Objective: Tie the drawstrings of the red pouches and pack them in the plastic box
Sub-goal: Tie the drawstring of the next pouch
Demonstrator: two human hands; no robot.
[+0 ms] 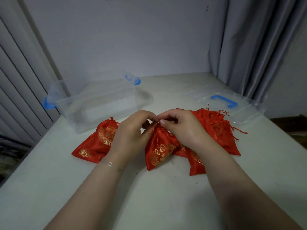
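Here, both hands, left (pixel 131 130) and right (pixel 181 125), pinch the drawstrings at the neck of the middle pouch (pixel 159 150), near the plastic box (pixel 99 103); pulling evenly should cinch the knot snugly.

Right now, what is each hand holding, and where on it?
Both the left hand and the right hand pinch the middle red pouch at its gathered neck, on the drawstrings.
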